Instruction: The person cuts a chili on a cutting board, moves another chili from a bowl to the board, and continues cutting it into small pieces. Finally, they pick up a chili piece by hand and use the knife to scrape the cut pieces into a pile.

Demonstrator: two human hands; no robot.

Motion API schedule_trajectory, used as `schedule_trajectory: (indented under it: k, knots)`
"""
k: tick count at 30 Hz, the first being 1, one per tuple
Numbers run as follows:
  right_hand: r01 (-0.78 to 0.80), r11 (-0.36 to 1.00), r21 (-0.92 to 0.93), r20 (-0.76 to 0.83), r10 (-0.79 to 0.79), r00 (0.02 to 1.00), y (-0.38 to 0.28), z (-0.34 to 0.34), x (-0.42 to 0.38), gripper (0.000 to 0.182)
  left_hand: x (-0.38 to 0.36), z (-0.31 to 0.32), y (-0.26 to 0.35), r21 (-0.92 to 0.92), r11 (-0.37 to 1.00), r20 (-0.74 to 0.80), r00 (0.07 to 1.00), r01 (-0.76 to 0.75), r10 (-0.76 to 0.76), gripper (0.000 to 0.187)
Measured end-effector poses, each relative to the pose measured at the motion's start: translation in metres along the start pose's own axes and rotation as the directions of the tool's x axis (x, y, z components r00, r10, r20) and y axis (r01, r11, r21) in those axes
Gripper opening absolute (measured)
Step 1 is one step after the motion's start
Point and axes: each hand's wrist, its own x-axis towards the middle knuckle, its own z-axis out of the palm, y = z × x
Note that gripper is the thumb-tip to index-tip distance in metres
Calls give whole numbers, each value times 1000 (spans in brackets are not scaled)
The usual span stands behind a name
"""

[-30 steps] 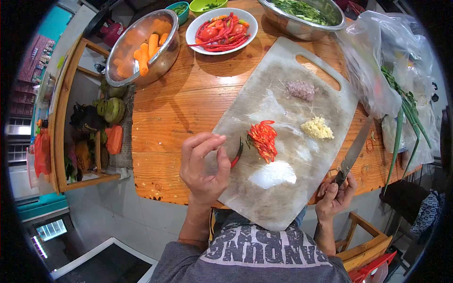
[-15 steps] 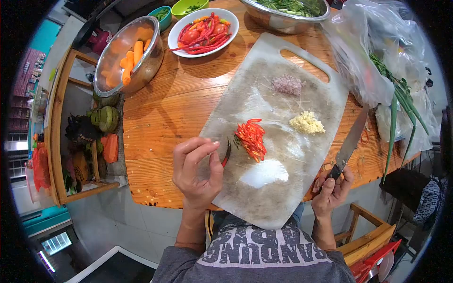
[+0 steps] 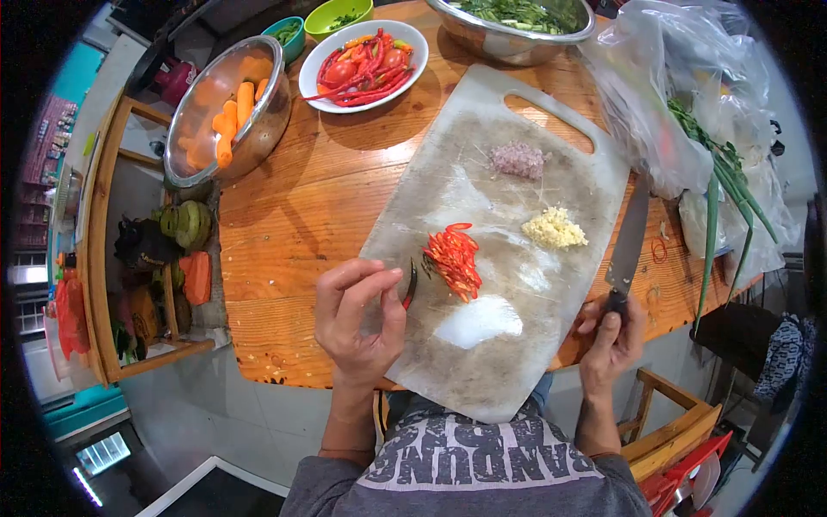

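My left hand (image 3: 357,323) hovers over the left edge of the grey-white cutting board (image 3: 431,379), thumb and fingers curled but apart, with nothing seen between them. Just right of its thumb lies a thin dark-and-red chili (image 3: 411,286). Beside that is a heap of sliced red chili (image 3: 452,261). My right hand (image 3: 612,340) grips a kitchen knife (image 3: 630,237) by its dark handle at the right side of the board, blade pointing away from me. Farther up the board sit minced yellowish garlic (image 3: 554,228) and a finely chopped pinkish pile (image 3: 517,160).
A steel bowl of carrots (image 3: 279,129) tilts at the back left. Near it stand a white plate of red chilies and tomatoes (image 3: 419,52) and small bowls of greens. Another steel bowl (image 3: 508,47) holds cut greens. Plastic bags (image 3: 637,112) and green onions (image 3: 732,185) lie on the right.
The knife has turned more upright, its tip swinging left, and the fingers of my right hand have closed further round the handle. My left hand stays almost still by the chili.
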Motion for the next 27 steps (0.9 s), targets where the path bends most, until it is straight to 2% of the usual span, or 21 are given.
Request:
schedule_trajectory:
  k: [3, 5, 8, 9, 12, 14, 19, 27]
  knots:
    - [149, 912, -383, 31, -149, 988, -17, -15, 51, 30, 0, -2, 0, -10, 999, 7, 999, -33, 33, 28]
    - [368, 630, -683, 295, -223, 929, -43, -28, 90, 31, -2, -3, 2, -37, 999, 39, 999, -15, 16, 24]
    - [525, 378, -763, 463, -247, 851, -53, -31, 120, 36, -3, -5, 3, -47, 999, 48, 999, -21, 23, 23]
    - [552, 351, -756, 505, -223, 833, -58, -28, 127, 34, -3, -6, 3, -49, 999, 41, 999, -14, 16, 22]
    - [638, 322, -700, 629, -146, 764, -64, -20, 140, 29, -2, -6, 2, -61, 998, 14, 999, -29, 29, 25]
    - [667, 317, -674, 661, -143, 737, -63, -13, 146, 27, -1, -5, -2, -73, 994, -14, 997, -77, 77, 31]
    - [714, 337, -614, 724, -120, 679, -64, -8, 155, 26, 0, -5, -2, -85, 991, 23, 994, -101, 103, 31]
    - [698, 348, -626, 714, -104, 692, -58, -9, 161, 27, 0, -4, -1, -78, 993, 51, 994, -88, 92, 30]
